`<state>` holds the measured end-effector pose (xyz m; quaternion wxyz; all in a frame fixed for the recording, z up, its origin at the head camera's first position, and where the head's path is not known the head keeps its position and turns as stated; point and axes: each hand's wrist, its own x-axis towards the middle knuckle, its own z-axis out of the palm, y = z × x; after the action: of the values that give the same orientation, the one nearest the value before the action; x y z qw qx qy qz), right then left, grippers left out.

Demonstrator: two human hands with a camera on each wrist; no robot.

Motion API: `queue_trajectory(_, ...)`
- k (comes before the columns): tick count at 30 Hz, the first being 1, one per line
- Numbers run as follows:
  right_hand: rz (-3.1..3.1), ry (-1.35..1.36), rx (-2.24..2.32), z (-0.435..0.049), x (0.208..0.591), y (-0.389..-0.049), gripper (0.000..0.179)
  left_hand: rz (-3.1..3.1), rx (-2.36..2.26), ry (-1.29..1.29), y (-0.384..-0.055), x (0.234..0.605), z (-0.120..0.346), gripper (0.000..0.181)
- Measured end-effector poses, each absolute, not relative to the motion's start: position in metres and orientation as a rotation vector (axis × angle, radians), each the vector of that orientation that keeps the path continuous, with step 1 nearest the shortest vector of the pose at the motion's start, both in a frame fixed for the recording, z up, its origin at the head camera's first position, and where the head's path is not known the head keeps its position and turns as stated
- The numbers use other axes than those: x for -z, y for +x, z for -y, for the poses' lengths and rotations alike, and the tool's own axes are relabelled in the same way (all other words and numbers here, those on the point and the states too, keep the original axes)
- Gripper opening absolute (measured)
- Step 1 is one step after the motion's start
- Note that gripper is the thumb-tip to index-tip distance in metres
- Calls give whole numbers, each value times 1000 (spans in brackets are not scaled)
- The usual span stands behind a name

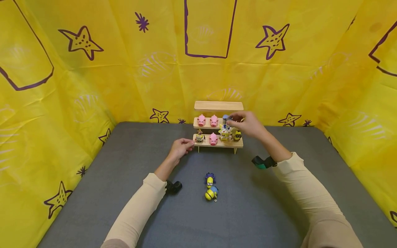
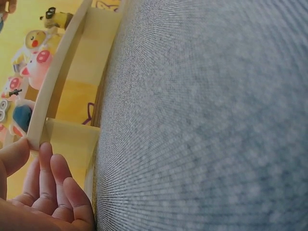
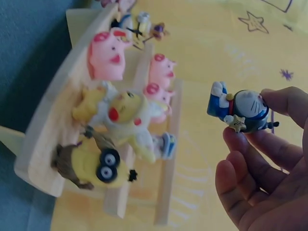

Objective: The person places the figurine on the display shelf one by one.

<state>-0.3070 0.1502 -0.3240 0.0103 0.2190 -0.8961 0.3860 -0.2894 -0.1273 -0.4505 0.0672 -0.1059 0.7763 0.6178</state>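
My left hand (image 1: 181, 148) pinches the left end of the lowest tier of a wooden display shelf (image 1: 219, 105), thumb above and fingertips below. In the right wrist view, my right hand (image 3: 274, 168) holds a blue Doraemon figurine (image 3: 243, 109) between thumb and fingers, apart from the shelf. Below it on the lowest tier are a yellow Pikachu figurine (image 3: 127, 108) in white and a minion figurine (image 3: 94, 166). A pink pig (image 1: 213, 138) and another minion (image 1: 199, 137) stand farther left. Two pink pigs (image 1: 201, 120) occupy the middle tier.
Two more minion figurines lie on the grey table in front of the shelf, one in purple (image 1: 210, 179), one in blue (image 1: 212, 193). Yellow cloth (image 1: 161, 86) with drawn starfish hangs behind and at both sides. A small blue-white figure (image 3: 167, 145) is partly hidden behind the Pikachu.
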Motion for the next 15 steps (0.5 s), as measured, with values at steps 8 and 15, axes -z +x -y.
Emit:
queue_trajectory(8, 2762, 630, -1183, -159, 318, -315, 31, -2333, -1868, -306, -289, 452, 128, 27)
queue_trajectory(15, 2749, 577, -1201, -166, 316, -321, 32, -2335, -1863, -295, -289, 452, 128, 27)
